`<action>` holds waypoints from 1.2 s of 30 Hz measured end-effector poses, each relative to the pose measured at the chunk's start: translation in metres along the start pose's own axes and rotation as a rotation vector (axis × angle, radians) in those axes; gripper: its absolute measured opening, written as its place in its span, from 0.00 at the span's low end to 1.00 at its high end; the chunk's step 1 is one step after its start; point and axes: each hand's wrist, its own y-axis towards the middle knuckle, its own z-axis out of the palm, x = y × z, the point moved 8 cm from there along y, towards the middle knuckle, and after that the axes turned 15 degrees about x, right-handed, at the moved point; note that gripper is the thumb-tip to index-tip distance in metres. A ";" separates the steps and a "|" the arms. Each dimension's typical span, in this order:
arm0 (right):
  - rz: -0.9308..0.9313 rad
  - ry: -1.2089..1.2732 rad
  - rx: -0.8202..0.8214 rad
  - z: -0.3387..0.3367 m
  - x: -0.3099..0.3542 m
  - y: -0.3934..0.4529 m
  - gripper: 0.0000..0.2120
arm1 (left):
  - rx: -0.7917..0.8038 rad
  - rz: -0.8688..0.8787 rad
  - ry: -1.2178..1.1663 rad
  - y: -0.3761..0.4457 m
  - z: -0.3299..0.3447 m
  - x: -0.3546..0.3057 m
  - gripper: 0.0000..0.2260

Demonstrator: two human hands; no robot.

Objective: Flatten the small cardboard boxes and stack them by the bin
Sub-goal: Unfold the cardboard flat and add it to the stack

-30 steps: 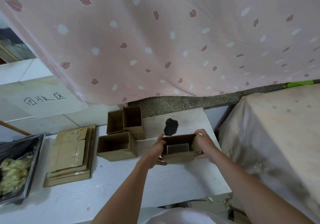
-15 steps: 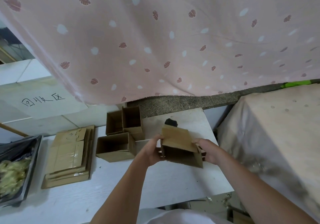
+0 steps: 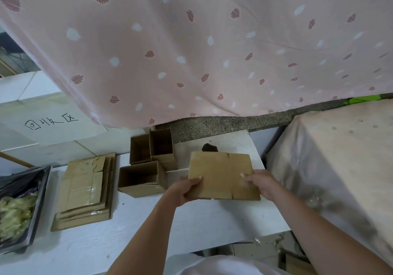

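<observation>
One flattened box (image 3: 223,176) is lying face up above the white table (image 3: 191,228), its long axis running left to right. The left hand (image 3: 184,190) is pinching its left edge, thumb on top, and the right hand (image 3: 262,184) is gripping its right edge the same way. Three open boxes (image 3: 142,178) are sitting just left of it, openings facing the camera. Further left, one stack of flattened boxes (image 3: 85,189) is lying beside a black-lined bin (image 3: 32,221). A pink leaf-print curtain (image 3: 191,40) is hanging behind, and a covered surface (image 3: 340,157) is standing to the right.
</observation>
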 end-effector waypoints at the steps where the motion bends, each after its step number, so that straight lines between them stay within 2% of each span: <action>1: -0.049 -0.034 0.005 -0.003 0.006 -0.002 0.12 | -0.080 0.027 0.177 0.001 -0.008 -0.004 0.26; 3: -0.144 -0.202 -0.002 -0.005 0.022 -0.006 0.04 | -0.266 0.121 0.503 0.000 -0.016 -0.020 0.36; 4: -0.178 -0.310 0.005 -0.001 0.031 -0.009 0.04 | -0.327 0.156 0.631 -0.001 -0.014 -0.028 0.42; 6: -0.232 -0.493 0.040 0.010 0.046 -0.011 0.07 | -0.345 0.214 0.872 0.001 0.000 -0.044 0.47; 7: -0.249 -0.532 0.077 0.017 0.051 -0.012 0.05 | -0.308 0.234 0.938 0.005 0.009 -0.048 0.45; 8: -0.266 -0.555 0.111 0.024 0.056 -0.011 0.05 | -0.256 0.251 0.933 0.009 0.016 -0.050 0.41; 10: -0.323 -0.581 0.083 0.028 0.065 -0.012 0.07 | -0.159 0.271 0.745 0.017 0.022 -0.047 0.24; 12: -0.404 -0.619 -0.133 0.017 0.075 -0.017 0.13 | -0.113 0.281 0.543 0.022 0.024 -0.039 0.10; 14: -0.405 -0.625 -0.328 0.006 0.071 -0.024 0.31 | -0.165 0.268 0.390 0.024 0.021 -0.026 0.08; 16: -0.246 -0.499 -0.274 0.004 0.045 -0.015 0.42 | -0.210 0.224 0.185 0.030 0.018 -0.007 0.09; 17: -0.153 -0.404 -0.193 0.007 0.027 -0.008 0.42 | -0.203 0.202 0.084 0.033 0.019 0.004 0.12; 19: -0.030 -0.288 -0.080 0.013 -0.001 -0.001 0.28 | -0.202 0.183 -0.035 0.034 0.025 0.016 0.17; 21: -0.025 -0.310 -0.109 0.012 -0.008 0.000 0.15 | -0.247 0.165 -0.022 0.039 0.025 0.023 0.20; 22: -0.037 -0.334 -0.138 0.012 -0.010 0.002 0.15 | -0.288 0.157 0.010 0.042 0.025 0.026 0.20; 26: -0.050 -0.398 -0.197 0.017 -0.009 0.019 0.24 | -0.483 0.187 0.235 0.052 0.025 0.022 0.21; 28: -0.037 -0.409 -0.189 0.019 -0.014 0.030 0.25 | -0.489 0.235 0.174 0.057 0.028 0.026 0.16; 30: -0.040 -0.402 -0.212 0.016 -0.019 0.042 0.23 | -0.459 0.243 0.197 0.065 0.033 0.031 0.16; 31: -0.055 -0.409 -0.234 0.014 -0.021 0.047 0.21 | -0.444 0.248 0.356 0.072 0.034 0.030 0.16; 33: -0.075 -0.469 -0.272 0.013 -0.022 0.055 0.18 | -0.397 0.237 0.706 0.087 0.041 0.034 0.24; 36: -0.045 -0.613 -0.260 0.020 -0.030 0.071 0.23 | -0.280 0.153 1.151 0.110 0.054 0.058 0.33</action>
